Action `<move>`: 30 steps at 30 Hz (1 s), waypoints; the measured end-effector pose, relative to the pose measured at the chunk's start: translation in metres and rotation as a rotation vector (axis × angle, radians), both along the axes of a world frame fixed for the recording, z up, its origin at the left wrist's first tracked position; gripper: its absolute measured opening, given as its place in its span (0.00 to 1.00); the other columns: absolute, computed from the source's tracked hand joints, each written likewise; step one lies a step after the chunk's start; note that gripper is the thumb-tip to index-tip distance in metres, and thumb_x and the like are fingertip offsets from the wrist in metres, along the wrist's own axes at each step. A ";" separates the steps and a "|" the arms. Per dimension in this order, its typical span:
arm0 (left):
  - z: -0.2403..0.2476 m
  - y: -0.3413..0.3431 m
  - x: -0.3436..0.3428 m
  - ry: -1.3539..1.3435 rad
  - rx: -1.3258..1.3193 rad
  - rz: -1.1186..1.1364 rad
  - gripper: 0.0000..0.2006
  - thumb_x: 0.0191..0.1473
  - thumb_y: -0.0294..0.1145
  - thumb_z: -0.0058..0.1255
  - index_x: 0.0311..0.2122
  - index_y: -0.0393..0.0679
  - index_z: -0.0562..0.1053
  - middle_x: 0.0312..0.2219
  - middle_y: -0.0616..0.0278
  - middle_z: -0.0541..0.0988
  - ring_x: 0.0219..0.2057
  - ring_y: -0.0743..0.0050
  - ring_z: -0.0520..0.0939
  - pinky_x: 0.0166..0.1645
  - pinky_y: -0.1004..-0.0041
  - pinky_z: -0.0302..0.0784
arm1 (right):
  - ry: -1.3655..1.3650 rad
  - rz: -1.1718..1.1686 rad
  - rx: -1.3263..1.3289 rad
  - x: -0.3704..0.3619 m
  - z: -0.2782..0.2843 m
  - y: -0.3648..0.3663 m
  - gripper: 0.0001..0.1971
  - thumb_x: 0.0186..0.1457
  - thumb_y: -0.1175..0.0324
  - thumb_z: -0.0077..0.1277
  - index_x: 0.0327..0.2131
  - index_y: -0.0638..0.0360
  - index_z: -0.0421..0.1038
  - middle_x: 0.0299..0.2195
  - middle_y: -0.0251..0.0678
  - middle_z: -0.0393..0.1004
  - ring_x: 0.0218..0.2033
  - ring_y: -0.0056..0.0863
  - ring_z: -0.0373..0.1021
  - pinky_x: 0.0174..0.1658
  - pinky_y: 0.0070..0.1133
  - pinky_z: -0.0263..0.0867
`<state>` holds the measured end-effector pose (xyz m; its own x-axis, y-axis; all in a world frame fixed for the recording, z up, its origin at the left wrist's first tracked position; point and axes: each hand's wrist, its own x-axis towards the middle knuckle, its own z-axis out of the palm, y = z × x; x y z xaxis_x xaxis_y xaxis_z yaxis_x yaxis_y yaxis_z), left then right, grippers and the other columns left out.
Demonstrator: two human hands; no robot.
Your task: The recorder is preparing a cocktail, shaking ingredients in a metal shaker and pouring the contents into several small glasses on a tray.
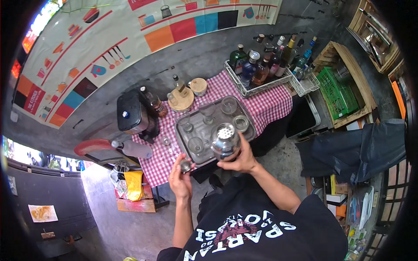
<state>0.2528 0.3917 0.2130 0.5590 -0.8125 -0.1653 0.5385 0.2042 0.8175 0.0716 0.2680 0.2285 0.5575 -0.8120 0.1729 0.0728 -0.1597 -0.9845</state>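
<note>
My right hand is wrapped round a shiny metal cocktail shaker, held upright above the near right part of the tray. Its perforated strainer top shows uncovered. Between the fingers of my left hand is a small round metal shaker cap, just off the table's near edge. A grey rectangular tray lies beyond both hands. On it stand several clear glasses, among them a glass left of the shaker, a glass behind it, and another glass at the far right corner.
A red-checked cloth covers the table. At the back right, a wire basket holds several bottles. A black container, a dark bottle and a whitish bottle stand left. A green crate sits in a wooden box at right.
</note>
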 end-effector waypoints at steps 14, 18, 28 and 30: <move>-0.242 0.036 0.008 0.015 0.856 0.480 0.20 0.57 0.31 0.43 0.53 0.33 0.63 0.44 0.53 0.71 0.36 0.73 0.74 0.29 0.76 0.78 | 0.246 -0.122 0.028 -0.115 -0.071 -0.185 0.42 0.29 0.70 0.68 0.51 0.64 0.55 0.43 0.38 0.66 0.45 0.29 0.66 0.48 0.25 0.63; -0.244 0.013 0.013 0.025 0.938 0.595 0.16 0.56 0.29 0.44 0.48 0.33 0.66 0.38 0.59 0.73 0.34 0.75 0.75 0.30 0.76 0.77 | 0.412 -0.072 -0.022 -0.117 -0.088 -0.217 0.44 0.27 0.71 0.66 0.52 0.64 0.55 0.46 0.39 0.64 0.48 0.30 0.63 0.51 0.26 0.61; -0.261 -0.005 0.038 0.004 1.047 0.616 0.14 0.54 0.33 0.50 0.43 0.36 0.73 0.30 0.59 0.77 0.28 0.76 0.76 0.28 0.78 0.75 | 0.529 0.029 0.072 -0.099 -0.117 -0.247 0.45 0.25 0.70 0.65 0.53 0.63 0.54 0.46 0.43 0.66 0.49 0.32 0.64 0.52 0.27 0.61; -0.277 0.021 0.050 -0.202 1.150 0.621 0.14 0.52 0.34 0.53 0.41 0.35 0.74 0.30 0.60 0.78 0.30 0.76 0.76 0.35 0.76 0.73 | 0.580 0.009 0.002 -0.086 -0.109 -0.242 0.45 0.25 0.70 0.64 0.53 0.62 0.54 0.46 0.44 0.66 0.49 0.34 0.64 0.52 0.27 0.60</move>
